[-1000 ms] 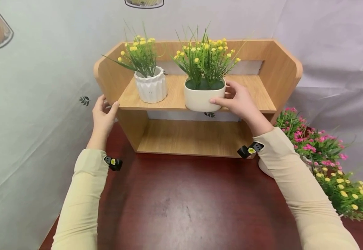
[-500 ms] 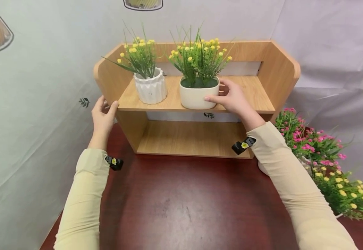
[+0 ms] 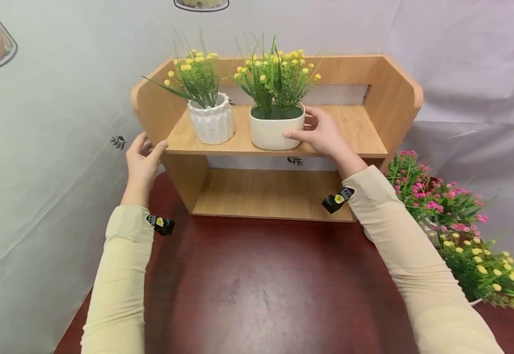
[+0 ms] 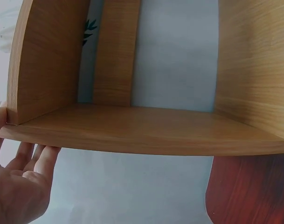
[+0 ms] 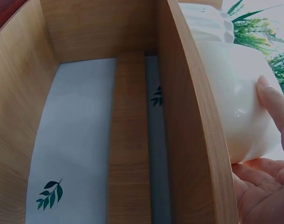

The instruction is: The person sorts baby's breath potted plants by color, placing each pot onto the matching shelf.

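Observation:
A cream oval flowerpot point(image 3: 276, 133) with yellow flowers and grass stands on the upper board of a wooden shelf point(image 3: 274, 194). My right hand point(image 3: 325, 135) grips its right end, thumb on the front and fingers round the side; the right wrist view shows the thumb on the pot's smooth wall. To its left stands a white ribbed flowerpot point(image 3: 213, 123), also with yellow flowers. My left hand point(image 3: 142, 160) holds the shelf's left side panel, thumb at the front edge by the upper board. In the left wrist view its fingers point(image 4: 47, 161) lie against the panel's outer face.
The shelf rests on a dark red table point(image 3: 257, 280) against a pale wall covering. Right of it are pink flowers point(image 3: 436, 196) and yellow flowers point(image 3: 491, 268), partly behind my right sleeve. The lower board point(image 3: 274, 191) lies below the pots.
My right hand has slid the cream flowerpot left and slightly back on the upper board, closer to the white ribbed pot. My left hand keeps its hold on the shelf.

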Available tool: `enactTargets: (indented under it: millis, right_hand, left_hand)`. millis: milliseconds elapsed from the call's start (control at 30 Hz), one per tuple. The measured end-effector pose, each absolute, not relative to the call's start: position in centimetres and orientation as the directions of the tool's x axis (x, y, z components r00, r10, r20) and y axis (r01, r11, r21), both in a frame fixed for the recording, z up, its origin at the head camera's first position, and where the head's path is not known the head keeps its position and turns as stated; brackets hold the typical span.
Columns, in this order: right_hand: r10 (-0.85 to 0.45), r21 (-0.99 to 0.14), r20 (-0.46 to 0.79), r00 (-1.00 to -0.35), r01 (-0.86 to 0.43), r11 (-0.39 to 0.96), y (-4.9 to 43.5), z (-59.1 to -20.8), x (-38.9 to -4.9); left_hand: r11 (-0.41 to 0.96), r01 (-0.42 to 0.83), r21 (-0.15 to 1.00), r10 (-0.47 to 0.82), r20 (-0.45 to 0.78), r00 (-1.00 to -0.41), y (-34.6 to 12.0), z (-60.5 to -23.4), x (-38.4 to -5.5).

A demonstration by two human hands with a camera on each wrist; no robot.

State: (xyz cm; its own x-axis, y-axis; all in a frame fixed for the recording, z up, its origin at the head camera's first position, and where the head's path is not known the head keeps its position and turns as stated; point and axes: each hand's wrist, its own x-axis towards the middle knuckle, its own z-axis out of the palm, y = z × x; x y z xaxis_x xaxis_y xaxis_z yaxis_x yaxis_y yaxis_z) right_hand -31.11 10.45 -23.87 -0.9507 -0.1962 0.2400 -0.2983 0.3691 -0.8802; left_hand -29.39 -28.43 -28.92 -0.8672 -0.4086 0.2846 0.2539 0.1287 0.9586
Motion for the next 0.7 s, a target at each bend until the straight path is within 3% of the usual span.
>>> enactTargets:
  millis: [367,700]
  right_hand:
    - [-0.209,-0.887,0.268,-0.94,-0.326,0.328,9.3,-24.0,-31.8]
    - [-0.197,-0.901,0.27,-0.942,-0.32,0.293,8.8,-24.1,-32.4]
  left_hand:
    - [0.024,0.246,0.969,-0.421,0.233,-0.877,-28.3,-29.1,-29.2]
    - [0.026,0.199,0.98,-0.416,0.192,-0.889,-28.2,-29.2,-29.3]
